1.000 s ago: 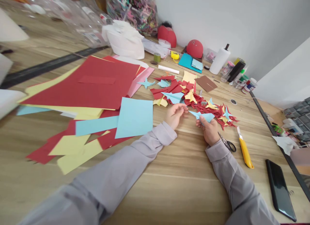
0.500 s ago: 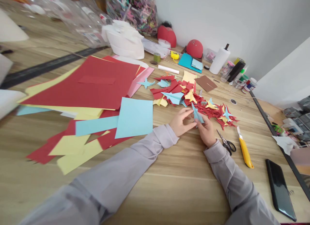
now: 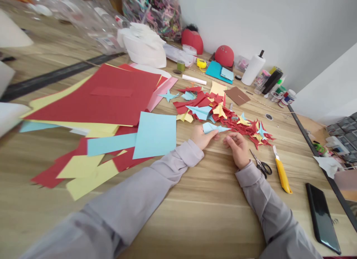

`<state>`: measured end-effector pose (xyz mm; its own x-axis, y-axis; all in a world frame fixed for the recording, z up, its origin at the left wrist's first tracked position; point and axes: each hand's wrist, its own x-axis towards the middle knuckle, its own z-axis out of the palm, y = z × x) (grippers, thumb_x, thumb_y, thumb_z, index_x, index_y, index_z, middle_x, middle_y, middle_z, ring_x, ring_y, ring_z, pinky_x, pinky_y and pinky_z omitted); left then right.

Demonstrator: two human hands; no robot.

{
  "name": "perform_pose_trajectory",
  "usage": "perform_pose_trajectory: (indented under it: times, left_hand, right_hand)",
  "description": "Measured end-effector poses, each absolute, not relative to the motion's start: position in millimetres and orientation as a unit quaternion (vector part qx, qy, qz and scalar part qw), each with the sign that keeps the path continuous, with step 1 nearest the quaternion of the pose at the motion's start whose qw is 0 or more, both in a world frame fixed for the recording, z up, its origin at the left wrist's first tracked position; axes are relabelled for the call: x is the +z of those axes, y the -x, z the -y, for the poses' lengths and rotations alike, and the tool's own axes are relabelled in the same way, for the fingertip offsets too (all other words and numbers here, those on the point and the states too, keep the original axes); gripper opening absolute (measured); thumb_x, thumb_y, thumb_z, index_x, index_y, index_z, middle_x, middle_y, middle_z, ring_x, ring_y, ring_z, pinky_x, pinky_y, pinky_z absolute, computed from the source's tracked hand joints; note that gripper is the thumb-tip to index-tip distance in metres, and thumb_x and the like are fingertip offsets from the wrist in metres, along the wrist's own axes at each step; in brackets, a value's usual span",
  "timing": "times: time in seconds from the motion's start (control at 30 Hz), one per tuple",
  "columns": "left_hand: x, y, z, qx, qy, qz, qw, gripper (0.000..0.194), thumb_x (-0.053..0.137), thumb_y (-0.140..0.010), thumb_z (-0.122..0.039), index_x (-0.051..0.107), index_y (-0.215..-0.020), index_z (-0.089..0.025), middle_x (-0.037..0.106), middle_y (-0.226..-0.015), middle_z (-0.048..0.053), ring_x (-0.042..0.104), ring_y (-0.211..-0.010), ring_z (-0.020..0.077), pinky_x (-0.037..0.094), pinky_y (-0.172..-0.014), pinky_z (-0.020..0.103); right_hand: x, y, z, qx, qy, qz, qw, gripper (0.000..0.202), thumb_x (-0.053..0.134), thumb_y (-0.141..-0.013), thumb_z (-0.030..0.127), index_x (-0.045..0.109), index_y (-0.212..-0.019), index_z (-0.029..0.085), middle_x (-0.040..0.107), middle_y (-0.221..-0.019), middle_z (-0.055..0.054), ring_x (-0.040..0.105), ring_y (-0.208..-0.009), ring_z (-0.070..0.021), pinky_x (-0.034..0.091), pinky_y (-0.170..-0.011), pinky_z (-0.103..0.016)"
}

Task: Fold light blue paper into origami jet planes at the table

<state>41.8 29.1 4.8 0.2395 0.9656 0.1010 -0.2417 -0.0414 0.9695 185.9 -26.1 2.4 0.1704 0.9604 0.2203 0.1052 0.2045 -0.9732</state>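
Pinched between the thumb and fingers of my left hand [image 3: 201, 137] is a folded light-blue paper piece [image 3: 214, 127], its narrow tip pointing right. My right hand [image 3: 236, 146] is just to the right, apart from the paper, with its fingers curled and the thumb near the fingertips; whether anything small is between them I cannot make out. Just beyond both hands lies a pile of folded paper pieces [image 3: 205, 99] in red, yellow and blue. A blue paper plane [image 3: 199, 112] rests on that pile. Left of my left hand lies a light-blue sheet [image 3: 156, 134].
Large red sheets [image 3: 111, 91] and yellow scraps [image 3: 92, 182] spread at left. Scissors [image 3: 262, 166], a yellow utility knife [image 3: 282, 175] and a black phone [image 3: 323, 218] lie at right. A yellow tape measure [image 3: 201, 63], bottles [image 3: 287, 99] and a brown sheet [image 3: 237, 95] are farther back.
The blue folded paper has gone from between both hands to the left hand alone, turning from upright to lying sideways. My right hand has let go of it.
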Motion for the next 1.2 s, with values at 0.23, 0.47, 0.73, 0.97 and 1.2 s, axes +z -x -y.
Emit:
perform_pose_trajectory:
  times: [0.23,0.47,0.73,0.97,1.2]
  left_hand:
    - [5.4,-41.5,-27.5,0.451,-0.534,-0.304,0.648,0.029,0.076,-0.058,-0.034,0.066,-0.07,-0.01,0.068,-0.061,0.004,0.063,-0.054,0.016,0.056,-0.056,0.029]
    - [3.8,-38.6,-29.0,0.433,-0.543,-0.312,0.648,0.025,0.077,-0.056,-0.032,0.065,-0.063,-0.011,0.067,-0.058,0.003,0.062,-0.052,0.015,0.055,-0.055,0.028]
    - [12.0,-35.0,-26.7,0.408,-0.548,-0.314,0.659,0.025,0.077,-0.055,-0.025,0.068,-0.074,-0.011,0.064,-0.052,0.0,0.059,-0.046,0.0129,0.053,-0.052,0.025]
    - [15.1,-35.6,-25.7,0.406,-0.531,-0.305,0.678,0.025,0.08,-0.051,-0.024,0.07,-0.07,-0.011,0.063,-0.049,0.0,0.055,-0.042,0.011,0.052,-0.048,0.025]
    - [15.6,-33.3,-27.5,0.407,-0.535,-0.285,0.684,0.024,0.081,-0.05,-0.028,0.07,-0.064,-0.011,0.062,-0.048,0.001,0.056,-0.041,0.0111,0.052,-0.045,0.025]
  right_hand:
    - [2.6,-188.9,22.7,0.414,0.503,0.502,0.569,0.025,0.07,-0.069,0.038,0.06,-0.083,0.02,0.064,-0.066,0.002,0.057,-0.061,-0.012,0.044,-0.056,-0.024]
    - [7.3,-187.6,25.5,0.4,0.524,0.506,0.556,0.024,0.073,-0.066,0.039,0.061,-0.074,0.019,0.062,-0.063,0.002,0.055,-0.058,-0.0119,0.044,-0.057,-0.026]
    - [6.8,-185.4,27.0,0.439,0.506,0.502,0.547,0.028,0.072,-0.066,0.038,0.059,-0.082,0.02,0.06,-0.057,0.004,0.055,-0.048,-0.0123,0.047,-0.047,-0.026]
    - [5.7,-184.9,27.1,0.43,0.488,0.5,0.572,0.022,0.074,-0.065,0.032,0.061,-0.078,0.019,0.062,-0.06,0.004,0.054,-0.046,-0.0096,0.046,-0.046,-0.024]
    - [5.0,-184.3,28.5,0.436,0.485,0.488,0.581,0.018,0.075,-0.064,0.03,0.063,-0.072,0.02,0.063,-0.062,0.003,0.053,-0.046,-0.0095,0.045,-0.047,-0.024]
